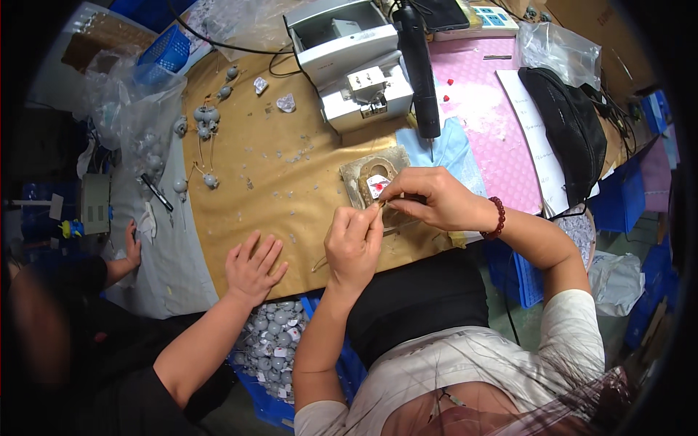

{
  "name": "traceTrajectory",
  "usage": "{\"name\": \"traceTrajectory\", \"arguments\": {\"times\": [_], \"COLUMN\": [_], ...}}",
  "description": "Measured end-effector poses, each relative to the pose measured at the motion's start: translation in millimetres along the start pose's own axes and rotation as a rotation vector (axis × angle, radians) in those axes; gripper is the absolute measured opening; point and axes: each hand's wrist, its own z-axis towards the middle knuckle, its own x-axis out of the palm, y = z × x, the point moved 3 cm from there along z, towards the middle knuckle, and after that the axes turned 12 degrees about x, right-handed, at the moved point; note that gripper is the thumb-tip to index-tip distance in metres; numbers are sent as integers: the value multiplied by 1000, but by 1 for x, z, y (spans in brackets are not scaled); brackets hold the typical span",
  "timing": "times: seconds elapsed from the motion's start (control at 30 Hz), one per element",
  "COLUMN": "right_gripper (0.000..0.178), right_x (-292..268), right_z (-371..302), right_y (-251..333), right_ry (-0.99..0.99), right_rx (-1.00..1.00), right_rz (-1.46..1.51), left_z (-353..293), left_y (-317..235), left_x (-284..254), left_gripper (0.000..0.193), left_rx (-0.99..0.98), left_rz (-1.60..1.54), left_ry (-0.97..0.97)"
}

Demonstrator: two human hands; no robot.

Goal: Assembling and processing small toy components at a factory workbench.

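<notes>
My left hand (pixel 354 243) and my right hand (pixel 440 198) meet fingertip to fingertip over the front of the table. Both are closed in a pinch, and whatever sits between the fingertips is too small and covered to name. Just beyond them lies a worn, tan block (pixel 354 174) with an oval hollow. A small white piece with a red spot (pixel 378 184) rests in that hollow, close to my right fingertips. Part of the block is hidden under my right hand.
A co-worker's hand (pixel 254 267) lies flat on the brown table cover (pixel 254 160) at left. Behind stand a grey-white machine (pixel 356 65) and a black pen-like power tool (pixel 418 80). Grey round parts (pixel 206 116) lie far left; more fill a blue bin (pixel 273 414) below the edge.
</notes>
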Motion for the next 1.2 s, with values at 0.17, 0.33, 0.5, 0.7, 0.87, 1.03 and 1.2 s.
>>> {"name": "traceTrajectory", "arguments": {"times": [0.17, 0.33, 0.5, 0.7, 0.87, 1.03, 1.2], "right_gripper": [18, 19, 23, 33, 34, 33, 30], "right_x": [2, 9, 4, 4, 11, 15, 16], "right_z": [0, 5, 12, 16, 21, 27, 31], "right_y": [-11, -17, -24, -22, -25, -20, -14], "right_ry": [-19, 2, 93, -53, -56, -32, 25], "right_rx": [-63, -102, -118, -213, -333, -382, -387], "right_rz": [-101, -68, 50, -332, -511, -612, -681], "left_z": [2, 5, 2, -4, -10, -7, -6], "left_y": [5, 13, 20, 21, 19, 20, 21], "left_x": [8, 10, 8, -1, -2, -2, -2], "left_gripper": [15, 13, 19, 53, 47, 45, 46], "left_rx": [-162, -200, -245, -155, -146, -93, -68], "left_rz": [-154, -232, -307, -27, -19, 44, 71], "left_ry": [40, 56, 78, 296, 346, 361, 378]}}
